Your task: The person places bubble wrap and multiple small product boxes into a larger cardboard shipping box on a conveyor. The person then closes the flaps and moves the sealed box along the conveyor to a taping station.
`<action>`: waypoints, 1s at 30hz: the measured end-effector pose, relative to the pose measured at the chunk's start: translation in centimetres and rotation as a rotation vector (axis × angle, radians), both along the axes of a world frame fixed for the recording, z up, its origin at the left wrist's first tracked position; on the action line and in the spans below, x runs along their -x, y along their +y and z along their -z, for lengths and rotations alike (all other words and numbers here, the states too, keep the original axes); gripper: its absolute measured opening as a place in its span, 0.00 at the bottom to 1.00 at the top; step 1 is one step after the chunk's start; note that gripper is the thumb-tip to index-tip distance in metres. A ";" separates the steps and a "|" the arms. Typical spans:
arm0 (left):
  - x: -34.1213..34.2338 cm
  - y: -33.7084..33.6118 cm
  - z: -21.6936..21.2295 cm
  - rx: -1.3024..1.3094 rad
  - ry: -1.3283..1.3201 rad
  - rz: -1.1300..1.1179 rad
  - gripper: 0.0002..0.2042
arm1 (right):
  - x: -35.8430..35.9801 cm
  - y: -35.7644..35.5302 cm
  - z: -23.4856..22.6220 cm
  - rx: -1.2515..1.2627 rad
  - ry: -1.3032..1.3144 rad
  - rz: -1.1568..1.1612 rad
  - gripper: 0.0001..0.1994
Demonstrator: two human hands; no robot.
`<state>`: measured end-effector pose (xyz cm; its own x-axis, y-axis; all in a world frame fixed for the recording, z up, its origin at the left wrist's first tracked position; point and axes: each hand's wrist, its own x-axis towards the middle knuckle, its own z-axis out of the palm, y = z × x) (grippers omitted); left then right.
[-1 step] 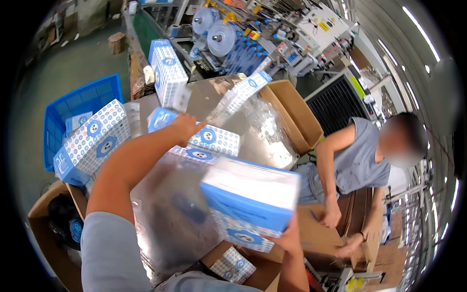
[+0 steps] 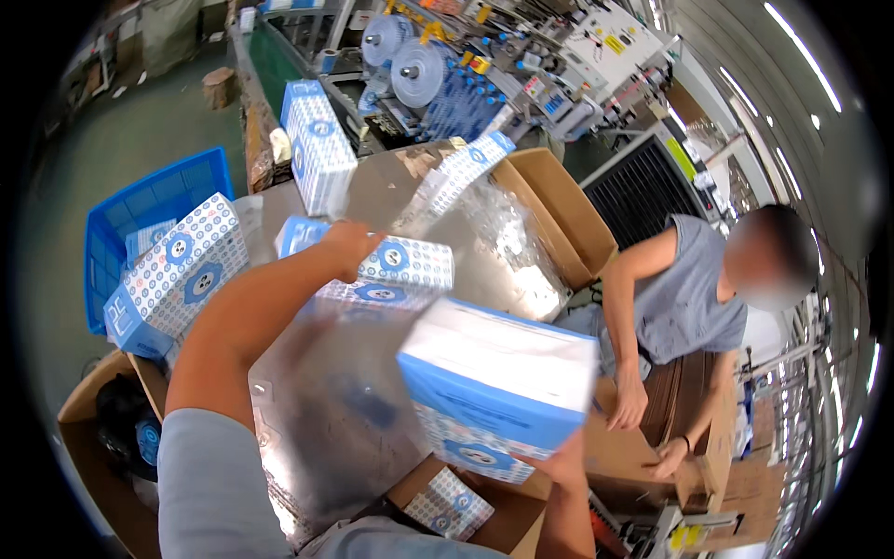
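My right hand [image 2: 561, 458] grips a bulky blue-and-white patterned pack [image 2: 494, 401] by its lower right corner, holding it tilted above the near right of the metal table [image 2: 317, 419]. White shows along its upper face, and the pack is slightly blurred. Farther off, my left hand [image 2: 350, 248] is closed over the top of a similar patterned pack [image 2: 414, 263], its fingertips partly hidden. Just in front of that one lies another pack [image 2: 377, 293], partly covered. Below my right hand's pack, an open cardboard box [image 2: 517, 508] contains a smaller patterned pack [image 2: 449, 505].
Left stand a blue crate [image 2: 154, 196], a large pack [image 2: 191, 256] and a cardboard box [image 2: 88, 410] with a black bag. An upright pack [image 2: 318, 149] and clear plastic film [image 2: 494, 219] lie farther back. A co-worker [image 2: 694, 298] handles cardboard at right; machinery [image 2: 466, 84] stands behind.
The pack in my right hand has shifted slightly right and downward. My left hand stays on its pack. The co-worker's hands have moved a little, and the whole view has shifted slightly.
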<state>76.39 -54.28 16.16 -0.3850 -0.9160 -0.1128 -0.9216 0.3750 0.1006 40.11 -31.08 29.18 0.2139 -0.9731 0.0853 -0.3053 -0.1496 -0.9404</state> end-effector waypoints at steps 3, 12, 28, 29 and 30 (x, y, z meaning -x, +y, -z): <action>2.8 2.8 -1.2 -0.096 0.185 -0.274 0.33 | 6.4 5.3 -0.5 0.031 0.086 0.183 0.43; 11.9 12.9 -1.2 -1.298 1.774 -0.632 0.22 | 24.4 22.2 1.7 0.287 -0.084 0.944 0.38; 38.1 36.3 18.0 -0.747 -0.285 0.939 0.38 | 22.1 22.4 8.7 0.341 0.423 0.236 0.33; 38.7 36.1 20.1 -0.740 -0.297 0.847 0.38 | 20.7 19.9 11.3 0.349 0.520 0.147 0.34; 38.9 35.9 21.8 -0.738 -0.300 0.754 0.38 | 19.5 18.2 13.8 0.316 0.715 0.120 0.39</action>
